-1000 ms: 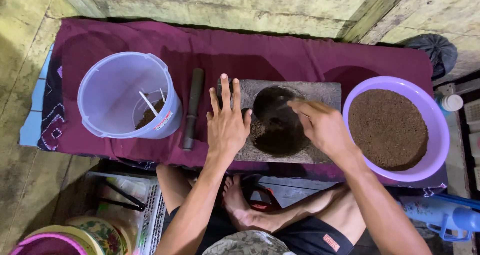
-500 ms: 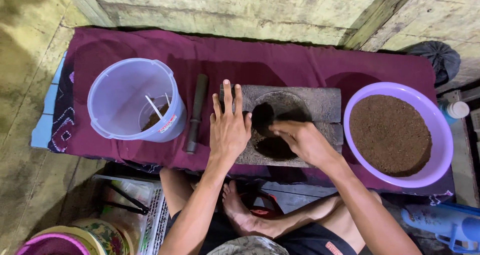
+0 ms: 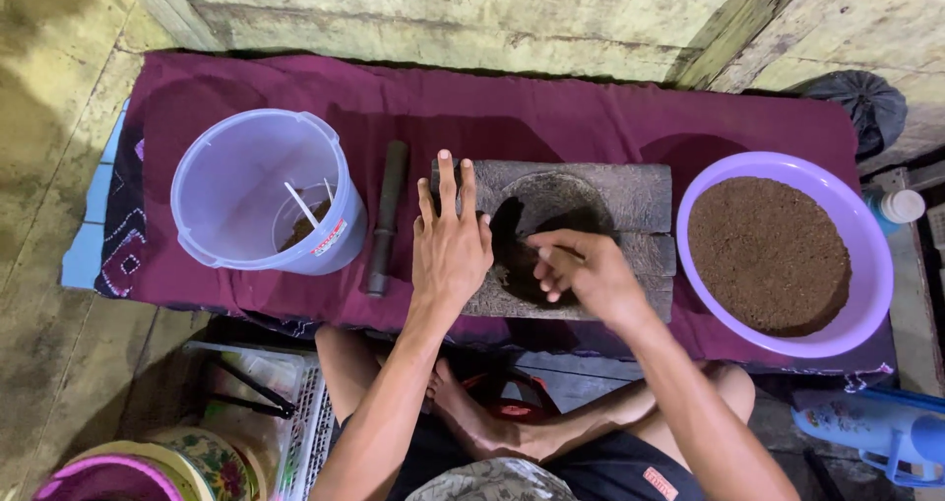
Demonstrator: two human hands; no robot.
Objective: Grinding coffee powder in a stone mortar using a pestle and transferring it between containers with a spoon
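A grey wooden block point(image 3: 640, 196) with a round hollow point(image 3: 566, 198) lies on a maroon cloth point(image 3: 551, 117) in front of me. My left hand point(image 3: 450, 250) rests flat on the block's left end, fingers stretched out and holding nothing. My right hand point(image 3: 581, 275) is curled over the hollow, its fingertips closed on a dark brown mass point(image 3: 512, 255) inside it. A purple bowl point(image 3: 881, 265) full of brown powder point(image 3: 768, 255) stands just right of the block.
A clear plastic bucket point(image 3: 226, 186) at the left holds a small cup point(image 3: 300, 227) with brown matter and white sticks. A dark rod point(image 3: 386, 216) lies between bucket and block. My crossed legs are below; patterned bowls point(image 3: 197, 457) sit at the lower left, a blue container point(image 3: 876, 427) at the lower right.
My right hand has moved left from the hollow's right side into its middle and curled over the dark mass. My left hand stays flat on the block's left end.
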